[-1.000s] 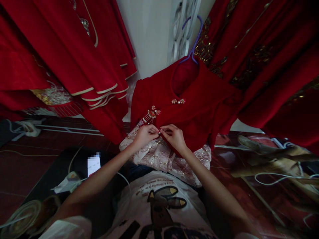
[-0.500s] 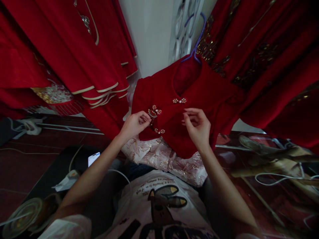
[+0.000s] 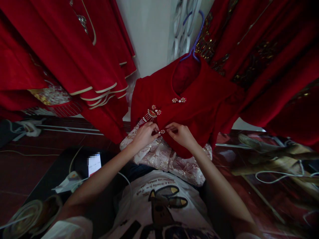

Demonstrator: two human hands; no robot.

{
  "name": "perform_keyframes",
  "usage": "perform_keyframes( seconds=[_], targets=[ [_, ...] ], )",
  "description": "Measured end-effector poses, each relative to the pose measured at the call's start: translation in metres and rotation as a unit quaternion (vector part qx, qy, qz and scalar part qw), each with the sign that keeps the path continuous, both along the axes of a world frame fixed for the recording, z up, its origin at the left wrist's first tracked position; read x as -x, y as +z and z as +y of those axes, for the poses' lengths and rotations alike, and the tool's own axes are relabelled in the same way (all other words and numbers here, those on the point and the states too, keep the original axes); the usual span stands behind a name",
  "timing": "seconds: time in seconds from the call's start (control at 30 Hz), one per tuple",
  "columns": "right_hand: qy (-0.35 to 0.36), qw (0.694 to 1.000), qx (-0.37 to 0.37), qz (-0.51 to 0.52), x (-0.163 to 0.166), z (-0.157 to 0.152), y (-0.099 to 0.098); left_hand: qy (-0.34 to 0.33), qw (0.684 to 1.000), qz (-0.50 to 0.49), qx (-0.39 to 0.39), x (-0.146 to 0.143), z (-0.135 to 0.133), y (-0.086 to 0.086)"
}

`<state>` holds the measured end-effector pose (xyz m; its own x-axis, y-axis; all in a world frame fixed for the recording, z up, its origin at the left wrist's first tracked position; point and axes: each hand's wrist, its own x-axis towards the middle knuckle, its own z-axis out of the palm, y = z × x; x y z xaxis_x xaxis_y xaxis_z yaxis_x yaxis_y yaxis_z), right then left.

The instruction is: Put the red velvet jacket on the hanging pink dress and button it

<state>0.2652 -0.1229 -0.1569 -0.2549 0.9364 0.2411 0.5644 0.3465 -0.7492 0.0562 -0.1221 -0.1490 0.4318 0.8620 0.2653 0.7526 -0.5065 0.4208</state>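
A red jacket (image 3: 196, 114) on a purple hanger (image 3: 195, 39) hangs in front of me, its lower part over my lap. My left hand (image 3: 146, 135) is closed in a pinch at the left end of the lower beaded flower clasp (image 3: 161, 131). Just right of that clasp, my right hand (image 3: 181, 133) has its thumb and fingers drawn together against the jacket; what lies between them is hidden. A fan-shaped ornament with beaded tassels (image 3: 151, 113) sits above my left hand. Near the neckline is another flower clasp (image 3: 178, 100).
Red garments (image 3: 99, 63) with pale trim hang at left, and gold-decorated red ones (image 3: 264, 56) at right. Pale shiny fabric (image 3: 171, 159) covers my lap. At lower left are a lit phone (image 3: 94, 164) and a clear-lidded cup (image 3: 25, 215).
Both hands have moved down and inward to the lower flower clasp. My left hand has let go of the tasselled ornament, whose tassels now lie spread to the left. The phone's screen has changed.
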Motion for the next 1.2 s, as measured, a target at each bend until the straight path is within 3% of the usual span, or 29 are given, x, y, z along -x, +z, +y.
perform_keyframes(
  seconds=[0.3, 0.57, 0.7, 0.77, 0.83, 0.97, 1.07, 1.2],
  targets=[
    [-0.006, 0.993, 0.044, 0.111, 0.014, 0.004, -0.014, 0.044, 0.975, -0.195, 0.1, -0.002, 0.006, -0.013],
    [-0.022, 0.99, 0.053, 0.13, 0.02, 0.003, -0.02, 0.039, 0.977, -0.195, 0.081, -0.003, 0.002, -0.014],
    [-0.015, 0.991, 0.058, 0.123, 0.018, 0.003, -0.018, -0.009, 0.976, -0.192, 0.1, -0.005, -0.001, -0.006],
    [-0.001, 0.991, 0.068, 0.117, 0.013, 0.004, -0.017, -0.021, 0.977, -0.202, 0.067, -0.004, 0.001, 0.003],
    [0.038, 0.989, 0.087, 0.117, 0.006, 0.005, -0.015, 0.002, 0.981, -0.195, -0.026, 0.0, 0.007, 0.015],
    [0.135, 0.976, 0.123, 0.118, -0.008, 0.004, -0.009, 0.012, 0.983, -0.037, -0.18, 0.013, 0.031, 0.043],
    [0.157, 0.973, 0.125, 0.114, -0.015, 0.003, -0.002, -0.06, 0.975, 0.074, -0.201, 0.02, 0.052, 0.06],
    [0.163, 0.974, 0.119, 0.101, -0.017, -0.001, 0.008, -0.132, 0.964, 0.098, -0.211, 0.021, 0.068, 0.073]
  ],
)
